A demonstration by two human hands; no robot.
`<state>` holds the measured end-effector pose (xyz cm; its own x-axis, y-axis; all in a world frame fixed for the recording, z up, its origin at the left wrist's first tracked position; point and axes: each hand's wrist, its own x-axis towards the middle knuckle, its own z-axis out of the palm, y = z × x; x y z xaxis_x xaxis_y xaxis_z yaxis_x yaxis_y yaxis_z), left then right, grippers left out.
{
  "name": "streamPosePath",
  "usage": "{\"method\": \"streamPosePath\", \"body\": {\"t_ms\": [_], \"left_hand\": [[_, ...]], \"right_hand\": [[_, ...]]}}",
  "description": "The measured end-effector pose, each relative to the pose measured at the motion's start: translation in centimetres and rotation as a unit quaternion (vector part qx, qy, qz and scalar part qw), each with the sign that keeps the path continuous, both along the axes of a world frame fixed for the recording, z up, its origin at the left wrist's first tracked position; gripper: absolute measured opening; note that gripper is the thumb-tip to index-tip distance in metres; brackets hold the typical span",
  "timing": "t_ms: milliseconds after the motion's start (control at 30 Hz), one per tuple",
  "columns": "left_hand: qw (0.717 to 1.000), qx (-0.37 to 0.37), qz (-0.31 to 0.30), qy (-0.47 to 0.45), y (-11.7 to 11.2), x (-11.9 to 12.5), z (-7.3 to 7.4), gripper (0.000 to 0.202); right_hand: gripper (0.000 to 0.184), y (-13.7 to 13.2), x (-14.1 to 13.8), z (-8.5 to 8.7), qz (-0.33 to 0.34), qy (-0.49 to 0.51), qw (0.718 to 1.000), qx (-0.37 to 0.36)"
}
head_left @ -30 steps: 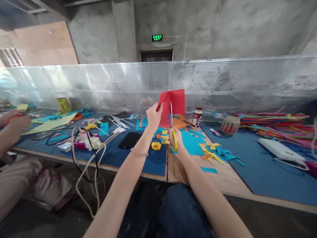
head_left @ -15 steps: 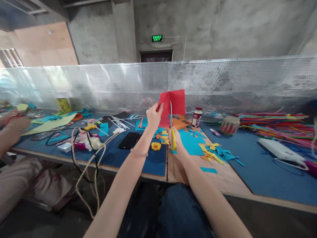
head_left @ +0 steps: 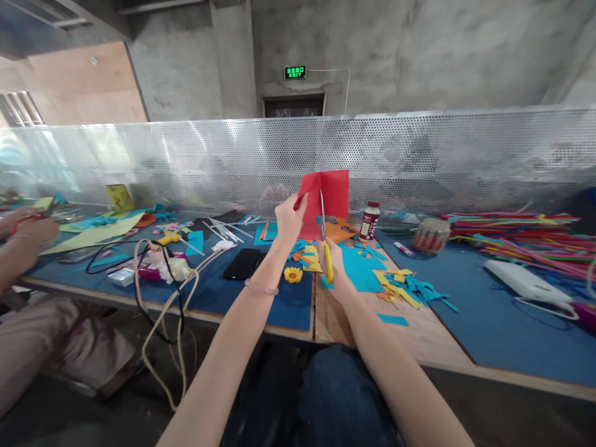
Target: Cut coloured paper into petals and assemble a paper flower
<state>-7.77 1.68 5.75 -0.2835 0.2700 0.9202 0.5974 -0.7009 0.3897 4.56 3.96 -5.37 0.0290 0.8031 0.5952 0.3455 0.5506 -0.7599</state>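
My left hand (head_left: 289, 218) pinches the left side of a sheet of red paper (head_left: 336, 194), held upright above the table. Yellow-handled scissors (head_left: 327, 261) are gripped in my right hand (head_left: 336, 264), blades pointing up into the paper. A cut runs up from the lower edge, and a short stretch at the top still joins the two halves. Below my hands lie a small yellow flower (head_left: 293, 274), blue paper (head_left: 358, 270) and yellow paper scraps (head_left: 398, 288).
A black phone (head_left: 241, 264) and tangled cables (head_left: 161, 298) lie to the left. On the right stand a bottle (head_left: 370, 221) and a jar (head_left: 431, 236), near colourful pipe cleaners (head_left: 516, 226) and a white power bank (head_left: 528, 282). Another person's hands (head_left: 30, 233) work at far left.
The right part of the red paper has shifted slightly right and down. The scissor handles have tilted a little to the right with my right hand; my left hand is nearly still.
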Motion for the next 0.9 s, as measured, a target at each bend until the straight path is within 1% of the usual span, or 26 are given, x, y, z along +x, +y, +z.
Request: {"method": "streamPosePath", "body": {"t_ms": [133,367,633,900], "left_hand": [[1.000,-0.002,-0.002,0.004,-0.08,0.03,0.05,0.032],[1.000,0.001,-0.011,-0.001,-0.18,0.07,0.06,0.031],[1.000,0.002,-0.009,-0.002,-0.31,0.05,0.13,0.030],[1.000,-0.004,0.001,-0.005,-0.24,0.05,0.10,0.029]], "right_hand": [[0.037,-0.06,0.04,0.08,-0.004,-0.004,1.000,-0.004],[0.037,-0.31,0.01,0.20,-0.010,-0.018,1.000,0.018],[0.038,-0.34,-0.06,0.24,-0.007,-0.016,1.000,0.004],[0.035,-0.81,0.04,0.56,-0.003,-0.020,1.000,0.004]]}}
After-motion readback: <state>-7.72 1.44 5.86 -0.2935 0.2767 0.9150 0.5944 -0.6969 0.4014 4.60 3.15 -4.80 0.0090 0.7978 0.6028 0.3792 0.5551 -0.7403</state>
